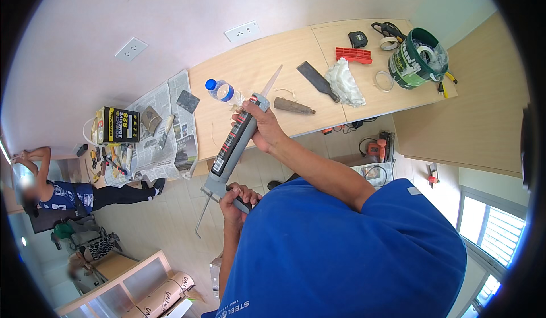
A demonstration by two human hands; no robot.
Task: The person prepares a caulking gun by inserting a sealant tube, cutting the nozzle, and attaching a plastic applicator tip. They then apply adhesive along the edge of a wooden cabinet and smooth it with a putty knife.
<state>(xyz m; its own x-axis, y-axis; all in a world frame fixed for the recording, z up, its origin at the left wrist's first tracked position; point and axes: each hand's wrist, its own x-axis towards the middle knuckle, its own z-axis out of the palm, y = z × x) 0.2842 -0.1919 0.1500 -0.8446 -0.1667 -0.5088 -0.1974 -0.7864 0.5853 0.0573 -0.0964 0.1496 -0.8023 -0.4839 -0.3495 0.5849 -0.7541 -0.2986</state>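
Observation:
A grey caulking gun [242,150] with a black sealant cartridge [232,145] slants across in front of me, over the near edge of a wood-look counter. My left hand [239,200] grips its handle, near the bent steel rod [200,220]. Further up, my right hand [264,126] is wrapped around the front of the barrel. A pale tapered nozzle [272,80] points away over the counter [264,53]. Just beyond my right hand lies a plastic bottle with a blue cap [222,91], its lower end partly hidden. To the right lies a worn wooden handle [293,105].
Right on the counter are a wide dark scraper [315,79], crumpled white cloth [345,83], red plastic piece [354,55], tape measure [357,39] and green bucket [409,62]. Newspaper [185,147] and a contact adhesive can [119,125] occupy the left; another person [64,196] stands beyond.

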